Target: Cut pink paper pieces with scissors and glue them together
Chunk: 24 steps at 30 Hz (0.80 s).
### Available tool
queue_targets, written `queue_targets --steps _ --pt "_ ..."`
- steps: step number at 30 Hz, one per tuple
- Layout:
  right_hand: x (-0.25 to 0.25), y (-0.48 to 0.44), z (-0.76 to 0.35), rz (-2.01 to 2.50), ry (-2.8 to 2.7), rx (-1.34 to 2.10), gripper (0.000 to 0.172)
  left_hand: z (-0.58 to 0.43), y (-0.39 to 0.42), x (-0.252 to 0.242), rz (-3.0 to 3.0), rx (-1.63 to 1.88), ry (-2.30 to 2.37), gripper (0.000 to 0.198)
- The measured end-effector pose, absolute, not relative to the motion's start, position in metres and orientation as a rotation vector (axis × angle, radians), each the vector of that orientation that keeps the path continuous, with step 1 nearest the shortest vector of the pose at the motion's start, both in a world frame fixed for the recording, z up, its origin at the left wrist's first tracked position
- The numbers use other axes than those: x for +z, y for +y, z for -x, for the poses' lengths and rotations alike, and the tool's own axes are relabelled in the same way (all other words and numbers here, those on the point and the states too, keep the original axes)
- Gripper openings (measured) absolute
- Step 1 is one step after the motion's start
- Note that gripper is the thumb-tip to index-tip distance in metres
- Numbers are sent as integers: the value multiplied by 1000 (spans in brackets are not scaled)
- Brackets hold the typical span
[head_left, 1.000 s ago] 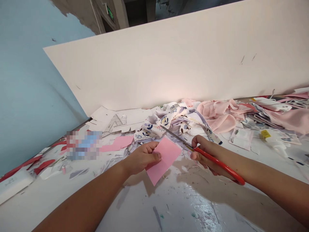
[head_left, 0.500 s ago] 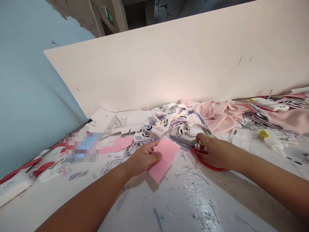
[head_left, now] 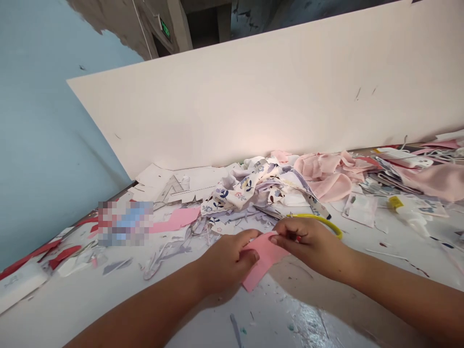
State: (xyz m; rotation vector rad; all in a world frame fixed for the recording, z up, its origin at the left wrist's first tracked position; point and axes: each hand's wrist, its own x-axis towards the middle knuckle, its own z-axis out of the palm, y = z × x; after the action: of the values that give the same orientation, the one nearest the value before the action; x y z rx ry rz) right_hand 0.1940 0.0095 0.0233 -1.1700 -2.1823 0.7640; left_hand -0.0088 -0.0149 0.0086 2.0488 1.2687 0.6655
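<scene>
A small pink sheet [head_left: 266, 258], paper or thin card by its look, is held between both hands just above the white table. My left hand [head_left: 232, 258] pinches its left side between thumb and fingers. At its upper right corner, my right hand [head_left: 308, 244] grips the sheet with thumb and fingertips. Scissors with a yellow-edged handle [head_left: 319, 218] lie on the table right behind my right hand, blades pointing left; part of them is hidden by that hand. Crumpled floral fabric [head_left: 250, 186] is heaped just beyond.
Pink fabric [head_left: 326, 174] is piled at the back right, near a white bottle with a yellow label [head_left: 406, 212]. More pink paper [head_left: 177, 220] and white card scraps [head_left: 155, 179] lie left. A white panel [head_left: 253, 96] stands along the table's back.
My right hand has let go of the scissors, which now lie on the table, and has moved left onto the pink sheet. My left hand has brought the sheet slightly nearer and to the right.
</scene>
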Motion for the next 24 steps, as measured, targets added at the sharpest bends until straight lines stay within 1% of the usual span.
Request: queue_targets --steps 2,4,7,12,19,24 --pt "18 14 -194 1246 -2026 741 31 11 -11 7 -1910 764 1357 36" --pt "13 19 -195 1292 -1890 788 32 14 -5 5 -1740 868 1414 43" --pt "7 25 -195 1320 -1778 944 30 17 2 1 -1511 951 1409 41" --pt "0 28 -192 1288 -1674 1140 29 17 8 -6 -1270 1057 1230 35" --pt "-2 30 -190 1242 -1649 1253 23 21 12 -7 -1289 1016 1250 40" --pt "-2 29 -189 1302 -1634 1217 25 20 11 -4 -1306 1000 1247 42"
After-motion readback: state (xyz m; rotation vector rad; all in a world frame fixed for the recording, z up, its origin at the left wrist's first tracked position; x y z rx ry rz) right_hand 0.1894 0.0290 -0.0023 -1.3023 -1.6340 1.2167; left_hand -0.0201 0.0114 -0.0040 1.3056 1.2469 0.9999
